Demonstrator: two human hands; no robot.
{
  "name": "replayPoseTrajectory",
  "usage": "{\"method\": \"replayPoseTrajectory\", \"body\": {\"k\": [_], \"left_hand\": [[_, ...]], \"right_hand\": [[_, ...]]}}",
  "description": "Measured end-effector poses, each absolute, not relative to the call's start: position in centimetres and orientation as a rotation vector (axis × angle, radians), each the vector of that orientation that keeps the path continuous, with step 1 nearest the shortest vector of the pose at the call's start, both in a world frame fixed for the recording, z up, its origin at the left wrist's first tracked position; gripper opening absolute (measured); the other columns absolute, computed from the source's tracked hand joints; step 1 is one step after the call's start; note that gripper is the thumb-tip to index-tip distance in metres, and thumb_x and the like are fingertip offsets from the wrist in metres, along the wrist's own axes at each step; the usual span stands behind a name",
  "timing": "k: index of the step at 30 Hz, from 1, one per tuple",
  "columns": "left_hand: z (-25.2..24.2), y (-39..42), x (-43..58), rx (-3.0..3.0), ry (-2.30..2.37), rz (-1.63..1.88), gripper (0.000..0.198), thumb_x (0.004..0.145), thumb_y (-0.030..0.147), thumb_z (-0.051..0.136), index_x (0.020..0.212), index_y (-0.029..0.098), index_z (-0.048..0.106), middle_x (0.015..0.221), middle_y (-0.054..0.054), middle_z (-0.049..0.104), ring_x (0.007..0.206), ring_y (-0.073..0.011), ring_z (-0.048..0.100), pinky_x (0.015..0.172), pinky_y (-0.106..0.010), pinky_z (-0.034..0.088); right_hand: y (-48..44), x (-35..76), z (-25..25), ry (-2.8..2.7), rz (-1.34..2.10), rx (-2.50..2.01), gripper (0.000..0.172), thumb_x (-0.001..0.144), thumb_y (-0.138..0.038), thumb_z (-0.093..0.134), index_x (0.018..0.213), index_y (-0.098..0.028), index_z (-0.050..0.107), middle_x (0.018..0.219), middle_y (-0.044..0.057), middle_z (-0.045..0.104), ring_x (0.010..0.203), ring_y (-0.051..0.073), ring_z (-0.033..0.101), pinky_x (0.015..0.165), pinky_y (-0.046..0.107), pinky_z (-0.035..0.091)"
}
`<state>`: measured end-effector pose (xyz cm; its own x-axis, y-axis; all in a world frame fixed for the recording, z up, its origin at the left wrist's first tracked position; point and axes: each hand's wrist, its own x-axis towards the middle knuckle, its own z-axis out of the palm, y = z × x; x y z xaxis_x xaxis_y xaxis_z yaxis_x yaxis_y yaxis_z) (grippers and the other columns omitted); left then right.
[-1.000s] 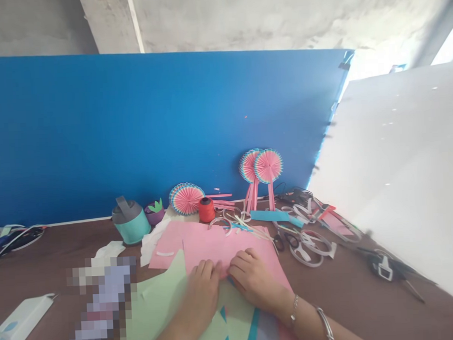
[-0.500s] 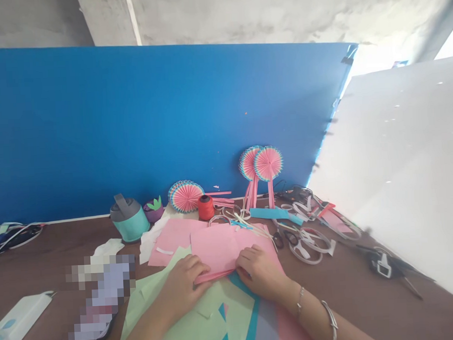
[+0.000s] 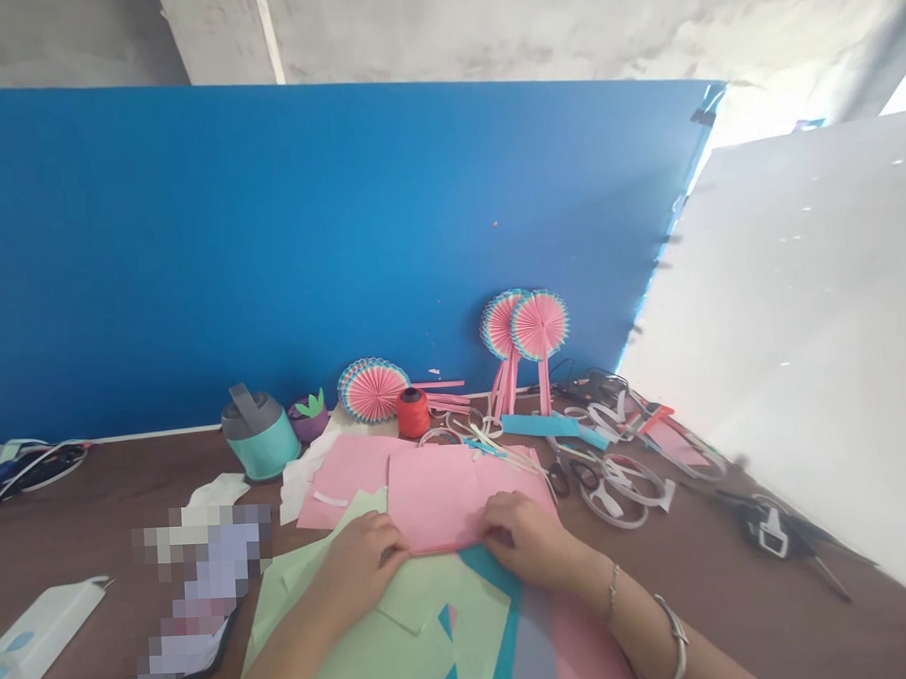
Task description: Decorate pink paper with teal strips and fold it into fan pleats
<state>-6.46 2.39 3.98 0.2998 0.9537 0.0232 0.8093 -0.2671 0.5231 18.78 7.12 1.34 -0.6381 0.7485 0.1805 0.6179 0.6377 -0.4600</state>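
A pink paper sheet (image 3: 437,495) lies folded on the brown table, on top of light green (image 3: 406,632) and teal paper sheets. My left hand (image 3: 365,564) presses the fold's left end, fingers curled and pinching the edge. The fold's right end is under my right hand (image 3: 529,541), fingers bent on the paper. A bracelet and a bangle circle the right wrist.
Pink paper fans (image 3: 528,326) lean on the blue board (image 3: 268,237); another fan (image 3: 372,391), a red thread spool (image 3: 412,413) and a teal container (image 3: 260,438) stand behind. Scissors (image 3: 568,475), tape rings and a glue gun (image 3: 777,536) lie at right. A white panel (image 3: 814,344) closes the right side.
Both hands slid apart along the pink sheet's near edge and flattened the fold, which stood raised half a second ago. The view shifted slightly.
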Motion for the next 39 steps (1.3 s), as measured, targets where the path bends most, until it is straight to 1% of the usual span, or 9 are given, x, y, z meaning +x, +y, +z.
{"method": "replayPoseTrajectory", "body": {"k": [3, 6, 7, 11, 17, 30, 39], "left_hand": [[3.8, 2.5, -6.8, 2.049, 1.59, 0.527, 0.02, 0.079, 0.02, 0.049, 0.072, 0.022, 0.067, 0.084, -0.002, 0.068, 0.085, -0.0187, 0.059, 0.077, -0.028, 0.041], [2.5, 3.0, -7.4, 1.905, 1.643, 0.622, 0.017, 0.077, 0.022, 0.048, 0.078, 0.022, 0.065, 0.086, -0.001, 0.069, 0.082, -0.0181, 0.06, 0.073, -0.028, 0.042], [2.0, 3.2, -7.6, 1.861, 1.65, 0.64, 0.016, 0.077, 0.024, 0.048, 0.078, 0.022, 0.064, 0.083, -0.001, 0.069, 0.079, -0.0179, 0.06, 0.071, -0.027, 0.042], [0.9, 3.9, -7.9, 1.758, 1.681, 0.67, 0.015, 0.074, 0.029, 0.049, 0.07, 0.021, 0.061, 0.074, -0.001, 0.068, 0.073, -0.0187, 0.061, 0.068, -0.028, 0.042], [1.2, 4.1, -7.7, 1.708, 1.71, 0.68, 0.018, 0.068, 0.035, 0.051, 0.063, 0.02, 0.06, 0.069, -0.002, 0.066, 0.072, -0.0205, 0.06, 0.068, -0.029, 0.042], [-0.1, 4.7, -7.8, 1.698, 1.762, 0.678, 0.015, 0.07, 0.031, 0.051, 0.069, 0.02, 0.061, 0.072, -0.001, 0.066, 0.073, -0.0187, 0.061, 0.067, -0.028, 0.042], [0.6, 4.4, -7.5, 1.765, 1.824, 0.593, 0.012, 0.072, 0.024, 0.051, 0.07, 0.02, 0.061, 0.075, -0.001, 0.067, 0.075, -0.0177, 0.061, 0.067, -0.027, 0.04]], "right_hand": [[7.7, 19.1, 1.1, -2.394, 0.744, -1.031, 0.02, 0.079, -0.009, 0.049, 0.074, -0.019, 0.066, 0.077, 0.002, 0.065, 0.074, 0.014, 0.058, 0.071, 0.024, 0.042], [8.0, 19.2, 0.8, -2.293, 0.862, -1.115, 0.021, 0.078, -0.01, 0.049, 0.077, -0.018, 0.068, 0.078, 0.003, 0.067, 0.07, 0.014, 0.059, 0.064, 0.023, 0.043], [8.0, 19.2, 0.7, -2.263, 0.874, -1.166, 0.02, 0.077, -0.01, 0.05, 0.079, -0.018, 0.068, 0.077, 0.003, 0.067, 0.067, 0.014, 0.059, 0.061, 0.023, 0.043], [8.1, 18.9, 0.0, -2.194, 0.881, -1.293, 0.019, 0.074, -0.01, 0.051, 0.081, -0.017, 0.067, 0.072, 0.003, 0.068, 0.063, 0.015, 0.058, 0.056, 0.023, 0.04], [8.3, 18.6, -0.2, -2.197, 0.816, -1.34, 0.019, 0.069, -0.009, 0.051, 0.076, -0.017, 0.067, 0.069, 0.002, 0.067, 0.062, 0.014, 0.057, 0.055, 0.022, 0.038], [8.8, 18.3, -0.3, -2.203, 0.848, -1.342, 0.016, 0.067, -0.008, 0.049, 0.068, -0.016, 0.063, 0.065, 0.001, 0.064, 0.059, 0.013, 0.054, 0.053, 0.021, 0.036], [8.6, 18.1, 0.1, -2.263, 0.793, -1.381, 0.013, 0.068, -0.008, 0.048, 0.067, -0.016, 0.058, 0.064, 0.0, 0.06, 0.058, 0.011, 0.049, 0.052, 0.02, 0.031]]}}
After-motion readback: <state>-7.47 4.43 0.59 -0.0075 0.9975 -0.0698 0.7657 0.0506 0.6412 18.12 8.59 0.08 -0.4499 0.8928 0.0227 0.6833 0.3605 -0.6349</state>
